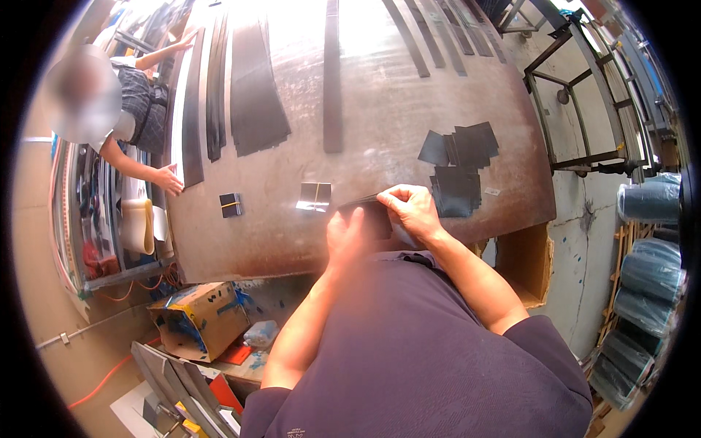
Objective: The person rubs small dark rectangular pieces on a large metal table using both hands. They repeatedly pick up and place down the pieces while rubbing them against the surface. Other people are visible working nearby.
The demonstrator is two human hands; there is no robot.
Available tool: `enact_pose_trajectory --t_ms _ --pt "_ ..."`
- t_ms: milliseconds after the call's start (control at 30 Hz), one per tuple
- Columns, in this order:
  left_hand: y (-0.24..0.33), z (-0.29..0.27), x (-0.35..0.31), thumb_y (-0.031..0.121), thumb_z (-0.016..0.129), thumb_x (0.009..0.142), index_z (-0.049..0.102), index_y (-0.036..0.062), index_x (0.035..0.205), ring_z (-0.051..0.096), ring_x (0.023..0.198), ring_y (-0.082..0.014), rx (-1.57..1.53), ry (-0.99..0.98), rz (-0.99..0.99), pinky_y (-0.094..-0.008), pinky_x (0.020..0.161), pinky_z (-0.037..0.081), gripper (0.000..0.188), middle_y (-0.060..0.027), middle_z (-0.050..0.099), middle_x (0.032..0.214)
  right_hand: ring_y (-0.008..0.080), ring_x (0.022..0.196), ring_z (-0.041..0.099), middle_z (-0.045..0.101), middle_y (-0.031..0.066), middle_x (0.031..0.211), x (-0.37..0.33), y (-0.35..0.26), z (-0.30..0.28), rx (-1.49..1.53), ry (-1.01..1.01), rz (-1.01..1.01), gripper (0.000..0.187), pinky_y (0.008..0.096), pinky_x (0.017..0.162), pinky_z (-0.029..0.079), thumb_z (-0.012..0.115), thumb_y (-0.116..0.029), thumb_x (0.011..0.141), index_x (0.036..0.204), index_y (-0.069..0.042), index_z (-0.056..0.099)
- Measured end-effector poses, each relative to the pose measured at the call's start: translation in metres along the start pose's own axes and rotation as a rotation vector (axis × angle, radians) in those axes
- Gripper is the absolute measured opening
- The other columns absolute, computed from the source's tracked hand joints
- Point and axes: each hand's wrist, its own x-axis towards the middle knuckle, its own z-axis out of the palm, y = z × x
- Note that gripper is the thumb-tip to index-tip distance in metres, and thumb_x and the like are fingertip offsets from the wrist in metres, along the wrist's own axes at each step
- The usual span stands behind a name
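Note:
Near the front edge of the table, my left hand (346, 235) and my right hand (410, 210) hold a small stack of dark rectangular sheets (376, 221) between them. The left hand grips its left side; the right thumb and fingers pinch its upper right corner. Just beyond lies a small bundle of sheets (315, 198) with a yellow band round it, shining with glare. Farther left is a second banded bundle (231, 206), dark with a yellow band. To the right of my right hand, loose dark sheets (457, 193) overlap, with more fanned-out sheets (473, 146) behind them.
Long dark strips (255, 95) lie across the metal-like table (380, 160). A co-worker's hands (169, 179) rest at a long strip on the left edge. Cardboard boxes (212, 310) stand below. On the right are a metal frame cart (584, 157) and wrapped rolls (650, 266).

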Motion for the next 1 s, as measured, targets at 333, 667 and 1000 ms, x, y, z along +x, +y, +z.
enact_pose_trajectory --t_ms 333,667,1000 --pt "-0.006 0.002 0.001 0.021 0.067 0.107 0.066 -0.0023 0.134 0.068 0.11 -0.0185 -0.009 0.011 0.0 -0.0365 0.098 0.054 0.036 -0.01 0.075 0.123 0.0041 0.069 0.062 0.075 -0.0003 0.084 0.003 0.004 -0.004 -0.009 -0.03 -0.058 0.014 0.0234 0.06 0.048 0.081 -0.015 0.099 0.099 -0.001 0.081" --pt "-0.007 0.001 0.001 0.012 0.063 0.111 0.064 0.0009 0.141 0.065 0.117 -0.0152 -0.026 -0.071 -0.022 -0.0343 0.104 0.051 0.032 -0.0057 0.072 0.133 0.0039 0.07 0.059 0.073 -0.0029 0.08 0.011 0.005 -0.005 -0.134 -0.014 -0.149 0.019 0.0254 0.061 0.047 0.08 -0.019 0.1 0.099 -0.001 0.081" --pt "-0.015 0.0 0.005 0.023 0.069 0.107 0.066 -0.0033 0.134 0.068 0.111 -0.018 -0.038 -0.033 0.017 -0.0362 0.098 0.055 0.038 -0.0112 0.075 0.123 0.0061 0.07 0.061 0.074 -0.0015 0.08 0.006 0.013 -0.007 -0.224 -0.001 -0.386 0.022 0.0268 0.062 0.05 0.08 -0.022 0.101 0.101 0.0 0.081"
